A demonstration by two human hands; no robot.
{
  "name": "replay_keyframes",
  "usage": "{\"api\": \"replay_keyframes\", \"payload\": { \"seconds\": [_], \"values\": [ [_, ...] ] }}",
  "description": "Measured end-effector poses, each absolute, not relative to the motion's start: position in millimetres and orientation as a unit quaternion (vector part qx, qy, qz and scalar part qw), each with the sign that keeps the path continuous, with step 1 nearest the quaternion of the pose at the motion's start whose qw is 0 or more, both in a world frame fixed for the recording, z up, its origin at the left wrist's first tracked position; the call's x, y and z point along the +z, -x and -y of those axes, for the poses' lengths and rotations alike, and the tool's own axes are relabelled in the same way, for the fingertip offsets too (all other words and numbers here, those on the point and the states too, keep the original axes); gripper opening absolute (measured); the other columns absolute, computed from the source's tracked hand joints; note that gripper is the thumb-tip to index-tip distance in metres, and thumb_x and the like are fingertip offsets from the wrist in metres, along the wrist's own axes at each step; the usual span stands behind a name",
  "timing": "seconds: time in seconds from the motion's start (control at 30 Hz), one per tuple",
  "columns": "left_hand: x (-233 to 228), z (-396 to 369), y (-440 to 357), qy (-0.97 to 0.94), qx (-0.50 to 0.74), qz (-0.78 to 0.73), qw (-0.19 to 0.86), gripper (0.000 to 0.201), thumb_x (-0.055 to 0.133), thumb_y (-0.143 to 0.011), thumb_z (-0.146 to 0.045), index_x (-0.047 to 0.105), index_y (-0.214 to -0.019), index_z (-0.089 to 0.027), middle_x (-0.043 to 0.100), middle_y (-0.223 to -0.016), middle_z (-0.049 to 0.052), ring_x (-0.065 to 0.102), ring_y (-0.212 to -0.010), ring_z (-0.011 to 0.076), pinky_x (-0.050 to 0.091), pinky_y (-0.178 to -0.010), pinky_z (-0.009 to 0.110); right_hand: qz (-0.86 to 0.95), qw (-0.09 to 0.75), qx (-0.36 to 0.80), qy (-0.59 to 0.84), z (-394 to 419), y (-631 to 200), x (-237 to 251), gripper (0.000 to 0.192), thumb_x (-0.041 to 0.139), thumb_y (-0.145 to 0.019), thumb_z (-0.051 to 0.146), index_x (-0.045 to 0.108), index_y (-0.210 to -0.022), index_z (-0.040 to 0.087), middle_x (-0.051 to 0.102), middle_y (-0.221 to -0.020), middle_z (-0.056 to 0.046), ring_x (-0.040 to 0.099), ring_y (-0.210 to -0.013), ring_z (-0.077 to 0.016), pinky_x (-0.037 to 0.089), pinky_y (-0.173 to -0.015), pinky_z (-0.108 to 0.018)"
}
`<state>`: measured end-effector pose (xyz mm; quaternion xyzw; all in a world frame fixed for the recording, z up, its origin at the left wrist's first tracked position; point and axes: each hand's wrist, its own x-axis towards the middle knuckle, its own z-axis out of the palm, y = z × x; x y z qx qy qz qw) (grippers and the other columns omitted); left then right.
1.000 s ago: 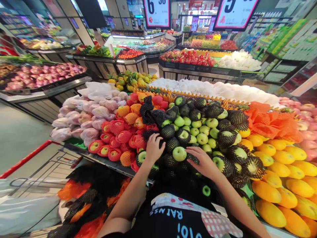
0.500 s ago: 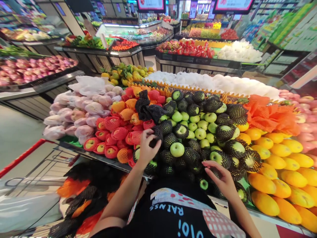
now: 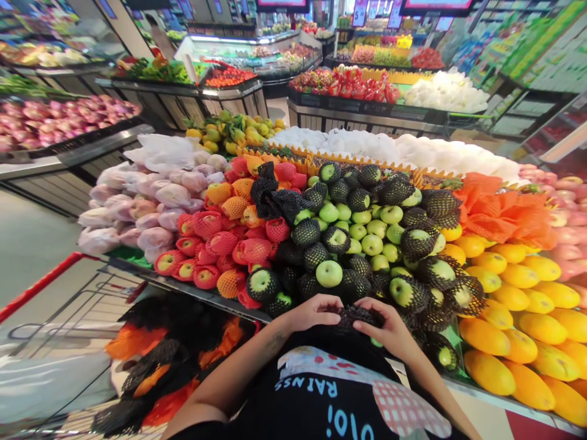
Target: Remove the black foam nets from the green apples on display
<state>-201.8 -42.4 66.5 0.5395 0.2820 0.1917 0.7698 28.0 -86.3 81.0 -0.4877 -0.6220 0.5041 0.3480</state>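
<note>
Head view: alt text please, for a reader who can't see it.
Left hand and right hand together grip a black foam net at the front of a green apple pile. Red apples lie left, yellow mangoes right.

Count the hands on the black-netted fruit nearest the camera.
2: the left hand on the left of the black-netted fruit, the right hand on its right. No others in view.

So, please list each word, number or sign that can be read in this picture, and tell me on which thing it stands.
"RAINS": on the person's black shirt, seen upside down.
"0!0!": on the same shirt, below that word; the reading is uncertain.
"5": on a hanging price sign, partly cut off.
The other overhead price boards are cropped at the top edge: unreadable.
The shelf packages at far right carry print too small to read.
</note>
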Motion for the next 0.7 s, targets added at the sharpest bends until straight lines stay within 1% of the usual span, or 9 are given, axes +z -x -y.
{"api": "replay_keyframes", "payload": {
  "seconds": [0.1,0.17,0.23,0.3,0.37,0.43,0.53,0.63,0.7],
  "values": [
    [68.6,42.3,208.5,-0.573,0.182,-0.261,0.756,0.051,0.087,-0.057,-0.048,0.055,-0.082,-0.017,0.051,-0.080,-0.004,0.045,-0.074,0.0109,0.036,-0.068,0.022,0.562,0.352,0.581,0.472,89.0,-28.6,82.3,0.030,0.076,-0.078,0.047,0.061,-0.077,0.022,0.063,-0.073,0.001,0.057,-0.069,-0.0160,0.047,-0.066,-0.029],
    [70.4,43.4,207.9,-0.588,0.175,-0.264,0.744,0.053,0.090,-0.053,-0.041,0.054,-0.083,-0.017,0.053,-0.083,-0.004,0.046,-0.077,0.0116,0.037,-0.071,0.023,0.513,0.364,0.627,0.460,91.5,-26.8,81.7,0.034,0.076,-0.078,0.050,0.057,-0.076,0.022,0.058,-0.066,0.003,0.052,-0.062,-0.0136,0.044,-0.061,-0.026],
    [69.7,44.9,204.2,-0.586,0.172,-0.282,0.740,0.050,0.088,-0.056,-0.041,0.054,-0.084,-0.018,0.053,-0.081,-0.004,0.047,-0.075,0.0113,0.038,-0.070,0.023,0.472,0.372,0.655,0.458,93.5,-23.8,79.4,0.036,0.076,-0.077,0.052,0.056,-0.078,0.022,0.056,-0.065,0.004,0.049,-0.059,-0.0124,0.042,-0.058,-0.025],
    [65.9,45.9,199.6,-0.560,0.196,-0.308,0.744,0.046,0.086,-0.062,-0.044,0.054,-0.083,-0.017,0.052,-0.076,-0.004,0.047,-0.071,0.0103,0.038,-0.067,0.023,0.446,0.379,0.673,0.453,94.4,-20.7,75.9,0.040,0.078,-0.074,0.056,0.058,-0.083,0.023,0.052,-0.064,0.005,0.045,-0.056,-0.0112,0.038,-0.054,-0.024],
    [60.6,45.9,196.5,-0.498,0.258,-0.318,0.764,0.045,0.084,-0.064,-0.046,0.054,-0.079,-0.017,0.053,-0.074,-0.004,0.050,-0.068,0.0101,0.039,-0.066,0.022,0.432,0.379,0.691,0.438,94.4,-18.4,72.6,0.047,0.077,-0.070,0.063,0.061,-0.086,0.022,0.048,-0.062,0.005,0.039,-0.053,-0.0107,0.033,-0.051,-0.024],
    [56.4,44.8,196.1,-0.405,0.338,-0.309,0.791,0.046,0.086,-0.060,-0.045,0.055,-0.077,-0.016,0.055,-0.076,-0.002,0.054,-0.069,0.0105,0.041,-0.067,0.023,0.419,0.378,0.709,0.423,94.2,-17.5,70.5,0.052,0.071,-0.071,0.070,0.065,-0.087,0.021,0.047,-0.061,0.004,0.037,-0.053,-0.0114,0.031,-0.049,-0.024],
    [54.7,43.0,199.6,-0.300,0.397,-0.295,0.816,0.047,0.089,-0.053,-0.042,0.061,-0.081,-0.016,0.059,-0.080,0.000,0.056,-0.069,0.0113,0.043,-0.068,0.024,0.383,0.391,0.725,0.418,94.6,-18.6,69.9,0.048,0.063,-0.080,0.067,0.069,-0.086,0.020,0.051,-0.063,0.001,0.041,-0.055,-0.0130,0.034,-0.050,-0.025],
    [55.9,42.5,203.7,-0.291,0.379,-0.293,0.828,0.048,0.088,-0.051,-0.040,0.065,-0.085,-0.015,0.060,-0.078,0.001,0.055,-0.068,0.0118,0.042,-0.066,0.024,0.350,0.403,0.737,0.415,95.6,-22.0,70.2,0.032,0.071,-0.079,0.052,0.069,-0.090,0.022,0.057,-0.070,0.001,0.049,-0.059,-0.0141,0.041,-0.056,-0.026],
    [55.9,42.3,205.1,-0.304,0.368,-0.296,0.827,0.045,0.086,-0.053,-0.040,0.065,-0.085,-0.014,0.060,-0.077,0.001,0.054,-0.067,0.0113,0.040,-0.065,0.024,0.363,0.406,0.725,0.422,95.5,-24.7,69.3,0.029,0.077,-0.073,0.042,0.066,-0.092,0.024,0.059,-0.075,0.001,0.052,-0.064,-0.0151,0.044,-0.061,-0.027]
  ]
}}
